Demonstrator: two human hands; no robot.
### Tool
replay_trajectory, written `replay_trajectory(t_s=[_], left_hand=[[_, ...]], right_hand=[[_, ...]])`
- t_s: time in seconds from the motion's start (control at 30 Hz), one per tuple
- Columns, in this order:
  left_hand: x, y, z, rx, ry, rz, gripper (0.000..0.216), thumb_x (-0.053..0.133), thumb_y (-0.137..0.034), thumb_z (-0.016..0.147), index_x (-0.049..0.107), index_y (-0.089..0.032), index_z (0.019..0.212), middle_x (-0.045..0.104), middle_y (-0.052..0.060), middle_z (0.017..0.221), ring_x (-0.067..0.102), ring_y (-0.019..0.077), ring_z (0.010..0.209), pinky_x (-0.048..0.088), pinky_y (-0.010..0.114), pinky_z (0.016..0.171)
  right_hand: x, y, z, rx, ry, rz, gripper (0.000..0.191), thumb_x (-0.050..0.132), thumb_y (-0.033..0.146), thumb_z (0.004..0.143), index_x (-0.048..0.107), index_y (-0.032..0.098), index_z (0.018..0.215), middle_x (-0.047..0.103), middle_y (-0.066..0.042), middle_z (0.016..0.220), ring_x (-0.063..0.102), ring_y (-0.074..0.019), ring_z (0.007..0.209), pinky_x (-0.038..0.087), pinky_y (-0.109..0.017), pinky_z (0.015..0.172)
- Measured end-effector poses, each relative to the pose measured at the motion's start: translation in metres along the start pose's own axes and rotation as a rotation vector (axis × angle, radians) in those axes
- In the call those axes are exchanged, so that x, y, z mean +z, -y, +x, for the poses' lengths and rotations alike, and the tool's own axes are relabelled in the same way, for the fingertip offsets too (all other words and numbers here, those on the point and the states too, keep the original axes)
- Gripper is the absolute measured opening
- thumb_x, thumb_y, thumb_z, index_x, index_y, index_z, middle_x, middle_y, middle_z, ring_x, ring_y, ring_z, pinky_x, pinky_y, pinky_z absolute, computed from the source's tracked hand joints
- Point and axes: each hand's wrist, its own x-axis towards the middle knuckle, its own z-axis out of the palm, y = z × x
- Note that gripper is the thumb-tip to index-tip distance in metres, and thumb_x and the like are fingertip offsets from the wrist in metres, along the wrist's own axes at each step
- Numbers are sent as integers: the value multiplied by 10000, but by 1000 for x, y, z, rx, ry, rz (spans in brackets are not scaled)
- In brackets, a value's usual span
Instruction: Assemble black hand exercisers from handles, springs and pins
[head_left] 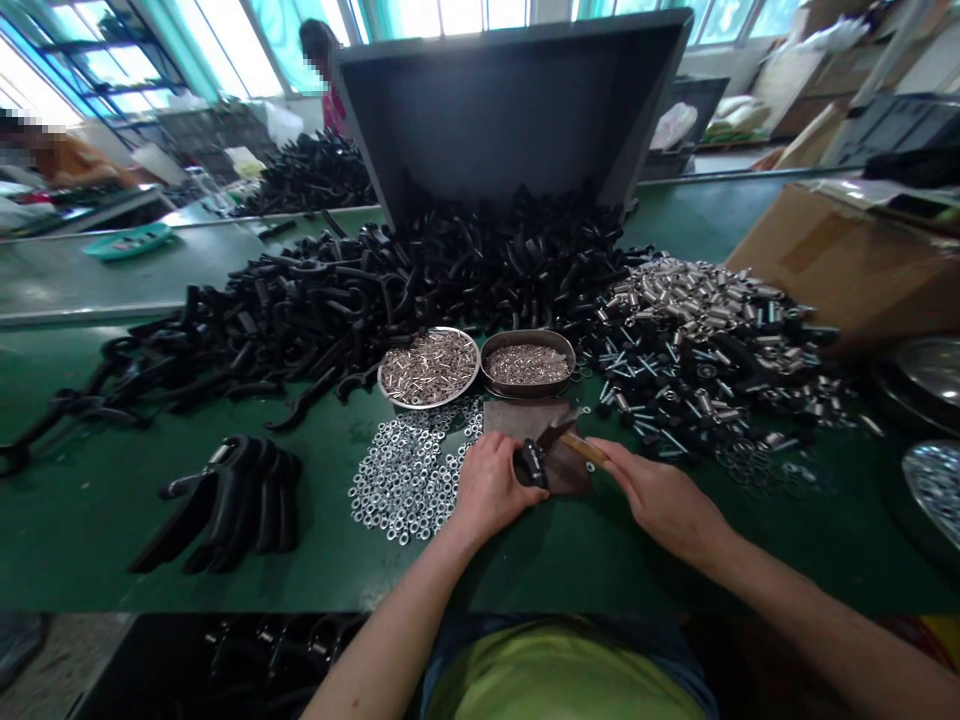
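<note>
My left hand [491, 487] is closed round a black plastic part [534, 462], pressing it down on a flat metal plate [517, 418]. My right hand [671, 500] grips a small hammer by its wooden handle [583, 447]. The hammer head [555, 427] is at the black part's upper end; whether the two touch I cannot tell. Left of my left hand lies a spread of small metal rings [405, 480]. Just behind the plate stand a round dish of metal pins [429, 368] and an oval tin of tiny metal pieces [527, 364].
Black curved parts [322, 300] are heaped across the back, spilling from a tipped grey bin [517, 110]. Several finished-looking black handles [240, 505] stand at left. Metal sleeves and bolts [690, 340] pile at right, near a cardboard box [847, 260]. Two people are beyond the table.
</note>
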Motion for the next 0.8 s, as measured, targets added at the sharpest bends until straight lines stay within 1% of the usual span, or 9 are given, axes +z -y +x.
replay_trajectory(t_s=[0.1, 0.2, 0.33, 0.4, 0.5, 0.57, 0.67, 0.77, 0.8], left_hand=[[0, 0, 1, -10, 12, -13, 554, 809, -426, 513, 598, -191, 968, 574, 69, 986, 521, 266, 960, 418, 394, 833], [-2, -1, 1, -19, 22, -32, 551, 809, -417, 516, 589, -193, 968, 572, 69, 988, 522, 267, 961, 415, 398, 836], [-2, -4, -2, -74, -7, -142, 542, 815, -375, 507, 566, -192, 952, 578, 68, 965, 530, 275, 944, 405, 411, 838], [-3, -4, -5, -177, -70, -299, 547, 806, -392, 528, 545, -197, 967, 586, 56, 936, 546, 262, 912, 407, 393, 819], [-10, -5, -10, -323, -175, -594, 571, 772, -446, 589, 494, -207, 1027, 597, 44, 936, 568, 226, 873, 415, 348, 783], [-18, -9, -12, -365, -210, -737, 573, 773, -450, 594, 479, -209, 1023, 599, 40, 935, 570, 212, 862, 419, 326, 769], [-25, -23, -16, -379, -207, -873, 570, 797, -416, 573, 488, -200, 999, 601, 43, 921, 566, 206, 851, 425, 313, 750], [-18, -43, -21, -338, -129, -956, 589, 804, -366, 572, 498, -188, 1043, 614, 67, 963, 573, 215, 871, 445, 316, 744], [-14, -48, -22, -307, -94, -953, 582, 797, -342, 583, 505, -187, 1062, 620, 71, 974, 578, 216, 873, 452, 318, 743]], right_hand=[[-16, 5, -7, 25, -127, 87, 376, 303, 281, 943, 463, 251, 1282, 676, -56, 1111, 681, -223, 883, 532, -329, 704], [-34, 13, -14, 50, -278, 139, 385, 313, 296, 939, 448, 265, 1298, 695, -60, 1022, 682, -220, 826, 526, -321, 667], [-30, -4, -28, 25, -447, -31, 384, 344, 313, 922, 508, 247, 1263, 695, -82, 938, 663, -230, 702, 494, -338, 612], [-16, -28, -39, -9, -430, -182, 398, 375, 311, 910, 510, 253, 1281, 687, -78, 968, 654, -231, 696, 474, -349, 604], [6, -65, -54, -35, -355, -417, 400, 395, 335, 892, 543, 332, 1263, 663, -61, 767, 622, -248, 627, 427, -374, 543], [15, -76, -56, -50, -319, -482, 393, 371, 369, 883, 581, 365, 1215, 641, -93, 731, 609, -286, 656, 416, -407, 549], [18, -56, -44, -86, -350, -344, 407, 385, 406, 875, 553, 312, 1233, 665, -112, 887, 625, -315, 819, 475, -434, 661], [15, -5, -15, -100, -346, 21, 498, 386, 389, 900, 371, 214, 1366, 687, -81, 954, 665, -227, 802, 535, -338, 653], [14, 12, -3, -131, -320, 117, 477, 379, 381, 906, 386, 200, 1347, 692, -79, 980, 673, -208, 809, 542, -312, 661]])
